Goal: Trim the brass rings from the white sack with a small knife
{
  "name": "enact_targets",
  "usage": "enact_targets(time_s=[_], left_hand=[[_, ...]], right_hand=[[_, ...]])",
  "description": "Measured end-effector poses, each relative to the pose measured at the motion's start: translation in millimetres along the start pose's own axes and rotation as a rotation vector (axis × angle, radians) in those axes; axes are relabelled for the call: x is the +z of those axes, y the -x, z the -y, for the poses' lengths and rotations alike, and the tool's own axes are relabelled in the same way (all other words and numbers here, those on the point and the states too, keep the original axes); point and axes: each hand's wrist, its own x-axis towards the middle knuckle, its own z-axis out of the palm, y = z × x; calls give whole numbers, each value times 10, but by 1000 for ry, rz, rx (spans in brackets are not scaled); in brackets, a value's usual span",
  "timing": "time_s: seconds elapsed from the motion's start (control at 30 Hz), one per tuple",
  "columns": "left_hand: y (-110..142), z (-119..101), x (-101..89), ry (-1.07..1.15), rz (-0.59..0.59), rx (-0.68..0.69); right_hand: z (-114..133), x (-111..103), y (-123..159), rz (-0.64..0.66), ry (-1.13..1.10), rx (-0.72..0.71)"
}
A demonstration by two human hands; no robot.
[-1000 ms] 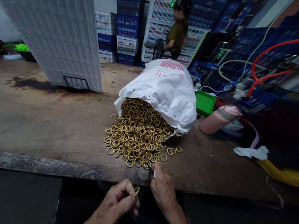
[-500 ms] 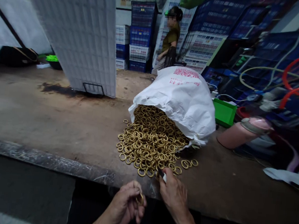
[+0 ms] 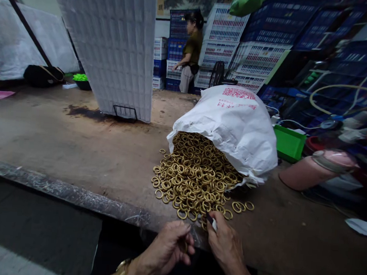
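Observation:
Brass-coloured rings [image 3: 195,183] spill in a heap from the mouth of a white sack [image 3: 232,122] lying on the bench. Below the heap, past the bench's front edge, my left hand [image 3: 167,245] is closed on a ring [image 3: 184,245], mostly covered by the curled fingers. My right hand [image 3: 227,244] is at the near side of the heap. It grips a small tool [image 3: 211,221] with a dark tip and a white part; its exact kind is unclear. The tip points at the closest rings.
On the bench [image 3: 57,143], a tall white padded panel [image 3: 114,50] stands at the left. To the right are a green tray [image 3: 288,143], a pink bottle [image 3: 317,168] and hoses. Behind, a person [image 3: 191,52] stands before stacked crates [image 3: 223,34].
The view has swung left, so the bench things appear further right. In the background the person has moved left. My left fingers now hide more of the ring.

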Motion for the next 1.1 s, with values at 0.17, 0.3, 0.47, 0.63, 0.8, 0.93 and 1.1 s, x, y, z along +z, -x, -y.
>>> enact_targets(time_s=[0.17, 0.3, 0.47, 0.63, 0.8, 0.93, 1.1], left_hand=[[-45, -51, 75, -121, -51, 45], [-90, -46, 127, -239, -109, 85], [-155, -37, 162, -373, -148, 99], [-180, -40, 161, -422, -192, 117], [-170, -27, 133, -421, -163, 146], [-144, -46, 131, -398, -110, 133], [-105, -64, 128, -418, -83, 141]], right_hand=[[-26, 19, 50, -65, -258, -99], [45, -9, 58, -55, -364, -128], [109, -43, 43, -42, -433, -140], [142, -85, 54, -16, -478, -156], [209, -165, 87, 46, -559, -169], [260, -197, 90, 128, -651, -125], [286, -157, 64, 193, -778, -12]])
